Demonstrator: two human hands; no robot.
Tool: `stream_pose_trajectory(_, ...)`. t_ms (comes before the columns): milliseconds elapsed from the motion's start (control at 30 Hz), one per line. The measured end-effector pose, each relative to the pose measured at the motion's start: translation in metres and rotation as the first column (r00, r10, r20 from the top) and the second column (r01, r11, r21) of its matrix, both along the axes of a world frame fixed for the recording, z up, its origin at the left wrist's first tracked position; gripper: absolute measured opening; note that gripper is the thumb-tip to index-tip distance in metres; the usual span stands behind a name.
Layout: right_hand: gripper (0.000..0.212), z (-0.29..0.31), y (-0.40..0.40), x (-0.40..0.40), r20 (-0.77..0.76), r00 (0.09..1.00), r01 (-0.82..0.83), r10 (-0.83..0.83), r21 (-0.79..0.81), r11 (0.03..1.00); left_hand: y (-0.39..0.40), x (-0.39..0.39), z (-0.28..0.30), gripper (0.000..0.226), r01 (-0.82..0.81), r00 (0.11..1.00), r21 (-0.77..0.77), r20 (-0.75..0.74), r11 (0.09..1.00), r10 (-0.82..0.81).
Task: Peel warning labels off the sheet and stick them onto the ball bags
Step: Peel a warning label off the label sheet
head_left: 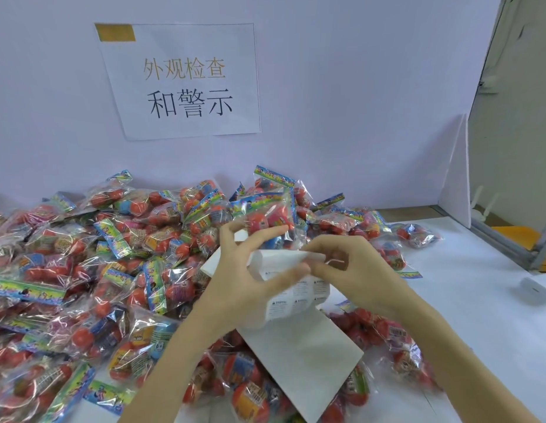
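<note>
The white surface (467, 303) carries a big heap of ball bags (82, 270). Above it, my left hand (250, 282) grips the folded label sheet (296, 297) and one bag; my right hand (348, 270) pinches the sheet's top edge.

Wall sign and small print

A paper sign (181, 82) on the wall reads "外观检查" in gold and "和警示" in black. The print on the label sheet (296, 296) and the ball bags (128, 248) is too small to read.
</note>
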State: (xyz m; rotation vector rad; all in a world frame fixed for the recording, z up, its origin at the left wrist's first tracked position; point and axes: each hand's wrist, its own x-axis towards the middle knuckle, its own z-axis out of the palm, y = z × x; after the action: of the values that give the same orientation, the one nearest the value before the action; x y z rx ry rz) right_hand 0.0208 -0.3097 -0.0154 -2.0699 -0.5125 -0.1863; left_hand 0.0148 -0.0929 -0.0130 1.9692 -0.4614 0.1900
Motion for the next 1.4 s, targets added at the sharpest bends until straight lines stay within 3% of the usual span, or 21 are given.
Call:
stream_pose_trajectory(67, 0.013, -0.002, 0.001, 0.002, 0.022, 0.998, 0.058, -0.060, 0.068, 0.996, -0.005, 0.000, -0.004, 0.055, -0.038, 0.998, 0.032, 0.045, 0.999, 0.037)
stream_pose_trajectory(200, 0.020, -0.001, 0.003, 0.004, -0.043, 0.993, 0.115, -0.107, 0.311, 0.943, -0.006, 0.005, -0.008, 0.008, -0.190, 0.979, -0.181, 0.044, 0.965, 0.201)
stream_pose_trajectory(467, 0.038, -0.006, 0.008, 0.002, -0.212, 0.977, 0.080, -0.001, 0.365, 0.927, -0.002, 0.010, -0.008, 0.003, -0.244, 0.970, -0.256, -0.081, 0.935, 0.231)
stream_pose_trajectory(600, 0.042, 0.000, 0.008, -0.001, -0.106, 0.994, 0.013, 0.022, 0.317, 0.948, 0.001, 0.010, -0.004, 0.023, -0.272, 0.954, -0.402, -0.231, 0.874, 0.191)
stream_pose_trajectory(733, 0.026, 0.002, 0.011, -0.005, -0.034, 0.996, -0.069, 0.077, 0.197, 0.978, 0.004, 0.009, -0.002, 0.036, -0.332, 0.939, -0.389, -0.222, 0.859, 0.263)
stream_pose_trajectory(833, 0.014, 0.002, 0.019, -0.009, 0.015, 0.999, -0.037, 0.034, 0.263, 0.964, 0.005, 0.011, -0.003, 0.048, -0.323, 0.940, -0.375, -0.231, 0.869, 0.250)
stream_pose_trajectory(1000, 0.023, 0.002, 0.025, -0.011, 0.054, 0.998, 0.003, -0.023, 0.346, 0.938, 0.004, 0.012, -0.002, 0.049, -0.292, 0.952, -0.404, -0.212, 0.867, 0.221)
stream_pose_trajectory(1167, 0.021, 0.002, 0.020, -0.010, 0.011, 1.000, 0.013, -0.017, 0.279, 0.960, 0.005, 0.010, -0.003, 0.049, -0.297, 0.953, -0.395, -0.183, 0.870, 0.243)
stream_pose_trajectory(1300, 0.019, 0.000, 0.019, -0.008, -0.010, 0.999, 0.042, -0.040, 0.212, 0.976, 0.004, 0.011, -0.005, 0.041, -0.295, 0.955, -0.316, -0.073, 0.902, 0.287)
stream_pose_trajectory(1400, 0.020, -0.002, 0.021, -0.007, -0.006, 0.998, 0.057, -0.057, 0.197, 0.979, 0.004, 0.014, -0.009, 0.050, -0.309, 0.947, -0.267, 0.002, 0.913, 0.321)
